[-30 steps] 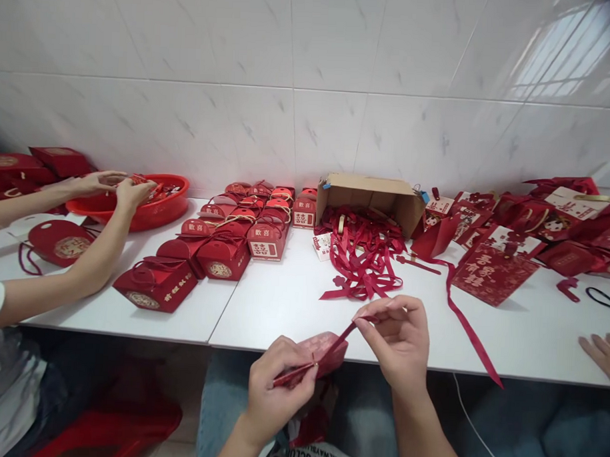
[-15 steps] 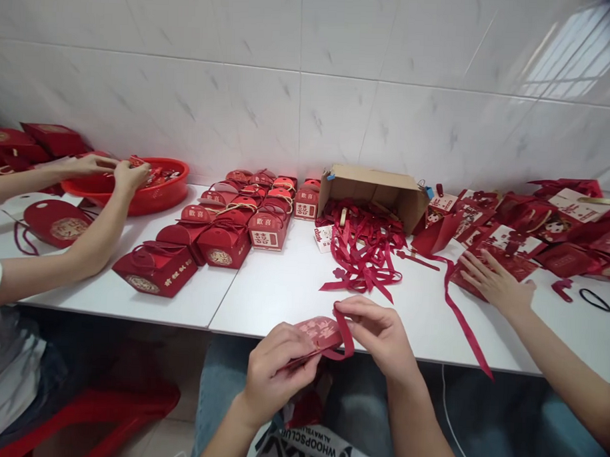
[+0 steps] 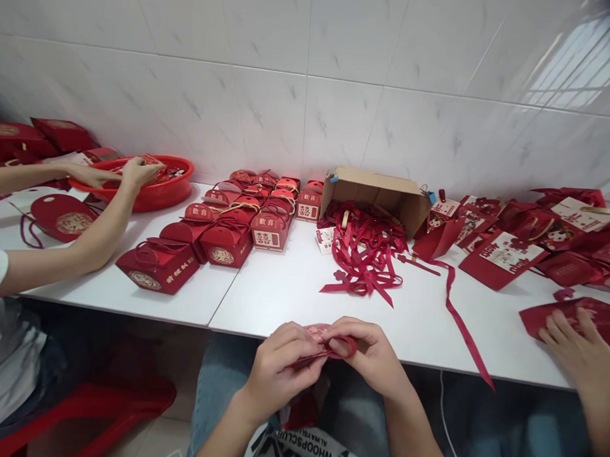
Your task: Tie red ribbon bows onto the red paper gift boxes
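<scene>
One packet (image 3: 317, 331), red with a paler pattern, sits between the wearer's two hands, low at centre, by the near edge of the desk (image 3: 277, 287) and above the lap. Left hand (image 3: 290, 361): closed on the packet, thumb below, fingers over the top. Right hand (image 3: 364, 354): fingers curled, gripping a band (image 3: 349, 349) of dark red that loops beside the thumb, close against the packet. Hands near each other; finer finger contact hidden.

Beyond them, a carton (image 3: 379, 180) lies with its mouth toward the wearer, blue bits at its corners. Ribbons (image 3: 366, 264) spill out in a tangle onto the desk. One long strip (image 3: 462, 322), right of the tangle, hangs over the front edge.

Left of the carton: small boxes (image 3: 227, 244), red, gold and white print, standing in close rows. Farther left, a red basin (image 3: 183, 192) with small red items inside; a co-worker's two hands at it, one raised over the contents, the other low at the rim. A flat red piece (image 3: 68, 217) with cord lies before it.

Right side: heaped red packaging (image 3: 566, 264) against the wall. Nearer, another person's hand (image 3: 576, 338) rests on a red sheet (image 3: 532, 318).
</scene>
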`<state>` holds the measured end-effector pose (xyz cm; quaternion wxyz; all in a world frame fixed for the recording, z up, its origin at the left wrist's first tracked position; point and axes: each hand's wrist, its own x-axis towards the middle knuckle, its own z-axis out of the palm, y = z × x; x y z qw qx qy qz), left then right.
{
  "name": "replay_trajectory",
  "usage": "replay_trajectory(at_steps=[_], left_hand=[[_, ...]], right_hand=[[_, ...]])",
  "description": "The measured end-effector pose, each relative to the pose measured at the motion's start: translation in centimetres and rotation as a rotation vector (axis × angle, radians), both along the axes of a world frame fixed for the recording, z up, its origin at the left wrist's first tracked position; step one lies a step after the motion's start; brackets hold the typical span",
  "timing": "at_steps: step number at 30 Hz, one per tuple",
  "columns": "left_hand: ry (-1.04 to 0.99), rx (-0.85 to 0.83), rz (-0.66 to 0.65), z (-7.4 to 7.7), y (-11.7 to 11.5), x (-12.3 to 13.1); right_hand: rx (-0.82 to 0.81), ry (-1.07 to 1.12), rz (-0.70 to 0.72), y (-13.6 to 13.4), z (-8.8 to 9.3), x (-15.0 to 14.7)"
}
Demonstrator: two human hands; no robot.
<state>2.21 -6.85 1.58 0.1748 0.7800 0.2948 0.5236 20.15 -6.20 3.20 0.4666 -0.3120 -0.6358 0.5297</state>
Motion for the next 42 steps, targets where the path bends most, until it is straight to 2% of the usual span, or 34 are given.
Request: replay_trajectory(at_steps=[9, 12, 15, 18, 22, 26, 34, 42], left_hand=[[-0.024, -0.051, -0.015, -0.2, 0.3, -0.1], [-0.040, -0.139, 0.035, -0.3, 0.3, -0.2], [-0.019, -0.137, 0.059, -0.3, 0.3, -0.2], [-0.016, -0.105, 0.040, -0.4, 0.5, -0.2], [-0.029, -0.146, 0.043, -0.7, 0.8, -0.5], [-0.020, -0.182, 0.044, -1.0, 1.2, -0.4], [-0.008, -0.209, 0.035, -1.2, 1.9, 0.2], [-0.001, -0.193, 0.071, -0.9, 2.2, 0.3]], right_hand=[[0.079, -0.074, 0.016, 0.0, -0.3, 0.1], [0.117, -0.083, 0.029, 0.1, -0.5, 0.1], [0.116, -0.074, 0.048, 0.1, -0.5, 0.0], [0.117, -0.061, 0.030, 0.1, -0.5, -0.1], [0.137, -0.032, 0.028, 0.0, -0.6, -0.5], [0.184, -0.010, -0.053, 0.0, -0.7, -0.7], [0.401, -0.002, -0.179, 0.2, -0.9, -0.6], [0.584, 0.015, -0.216, 0.8, -1.8, -0.7]])
